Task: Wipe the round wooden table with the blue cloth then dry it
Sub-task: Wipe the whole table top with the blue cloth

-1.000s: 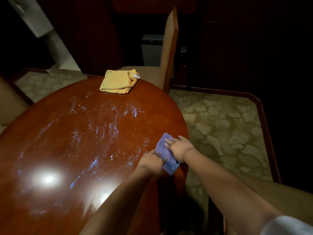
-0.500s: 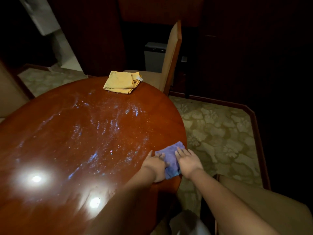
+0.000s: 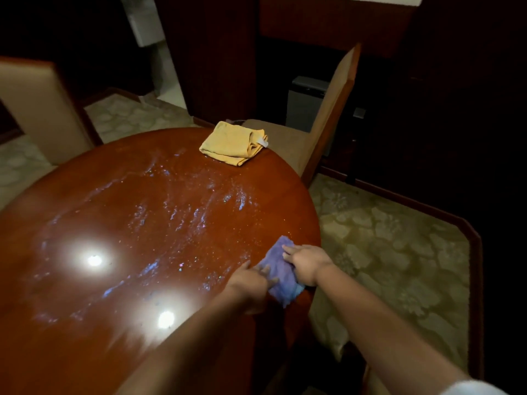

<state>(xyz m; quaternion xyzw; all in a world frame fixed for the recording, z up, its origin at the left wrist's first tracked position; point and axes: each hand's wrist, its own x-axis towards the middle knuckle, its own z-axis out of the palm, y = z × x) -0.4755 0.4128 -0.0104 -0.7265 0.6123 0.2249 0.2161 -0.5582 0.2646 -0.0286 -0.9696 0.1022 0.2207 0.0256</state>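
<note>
At the near right edge of the wet tabletop (image 3: pixel 159 218), the blue cloth (image 3: pixel 278 270) lay bunched under both hands, left hand (image 3: pixel 251 283) and right hand (image 3: pixel 309 262) pressing with flat fingers — soft, limp, probably damp, best held flat under the palms.

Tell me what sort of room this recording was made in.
Probably a dining or sitting corner of a hotel room or formal home: a polished round wooden table, upholstered chairs drawn up to it, and a patterned carpet with a dark border.
</note>
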